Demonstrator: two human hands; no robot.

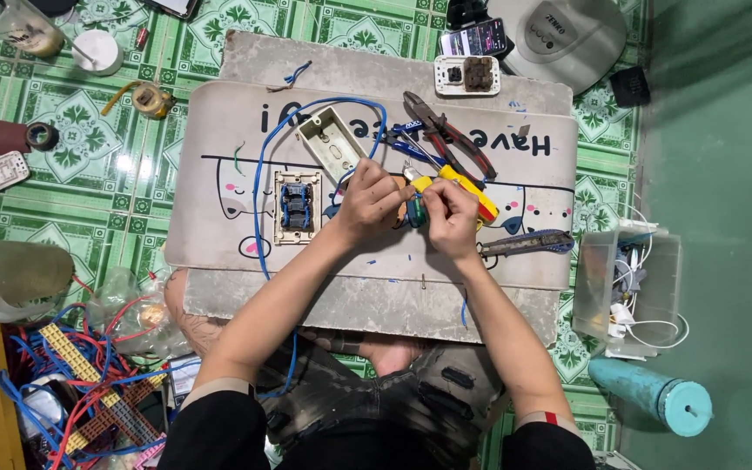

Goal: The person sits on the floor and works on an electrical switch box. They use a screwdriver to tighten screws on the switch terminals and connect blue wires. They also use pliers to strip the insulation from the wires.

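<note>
Both hands meet mid-desk: left hand point(374, 202) pinches the blue wire point(258, 187), right hand point(451, 218) grips a yellow-handled tool point(463, 184); switch plate point(296, 206) wired, empty box point(331, 144) still waiting

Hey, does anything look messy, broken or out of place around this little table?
Yes. Blue wire scraps litter the table, and wires lie tangled on the floor at lower left. The switch lies open beside its empty box. Both hands pinch a small part.
</note>
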